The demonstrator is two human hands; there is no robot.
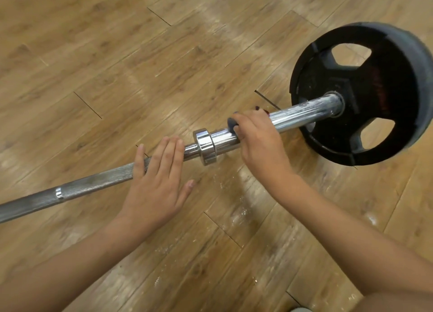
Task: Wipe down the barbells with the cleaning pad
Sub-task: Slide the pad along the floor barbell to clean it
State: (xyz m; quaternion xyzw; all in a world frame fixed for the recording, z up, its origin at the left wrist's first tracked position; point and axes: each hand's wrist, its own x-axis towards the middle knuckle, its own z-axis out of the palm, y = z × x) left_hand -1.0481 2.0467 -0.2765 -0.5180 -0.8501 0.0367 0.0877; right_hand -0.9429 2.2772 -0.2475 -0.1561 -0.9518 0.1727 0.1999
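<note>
A steel barbell (93, 182) lies slanted across the wooden floor, its knurled shaft at the left and its shiny chrome sleeve (304, 113) at the right. A black weight plate (365, 114) sits on the sleeve's far end. My left hand (155, 182) rests flat on the shaft with straight fingers, just left of the chrome collar (206, 146). My right hand (260, 140) curls over the sleeve right of the collar and presses a dark cleaning pad (232, 123) around it. Only the pad's edge shows past my fingers.
Wooden plank flooring (164, 53) spreads all around the bar. White dusty specks (236, 215) lie on the planks below the sleeve. The plate stands on the floor at the right edge of view.
</note>
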